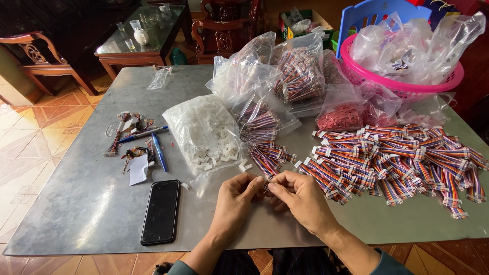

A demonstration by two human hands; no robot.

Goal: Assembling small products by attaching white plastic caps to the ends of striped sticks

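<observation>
Pinching a small piece between the left hand and the right hand, just above the near edge of the counter. Pressing the left fingers and the right fingers together on it from both sides, tips nearly touching. Hiding most of the piece that way, so not telling here whether it is a cable end, a white housing or both.

Judging the work as somewhere in the middle. Lying spread out to the right, a broad heap of striped ribbon cables with white ends, and a smaller bunch of cables just beyond the hands. Waiting beyond those, an opened bag of white housings spilling a few loose ones toward the hands, several stuffed bags of cables, and a bag of red pieces. Looking like a good deal left, going by how full those bags are.

Sitting at the far right corner, a pink basket piled with more clear bags. Resting to the left, well apart from the hands, a black phone, two pens and some cable scraps. Crowding the right hand closely, only the heap; nothing lying between the hands and the bag of housings.
</observation>
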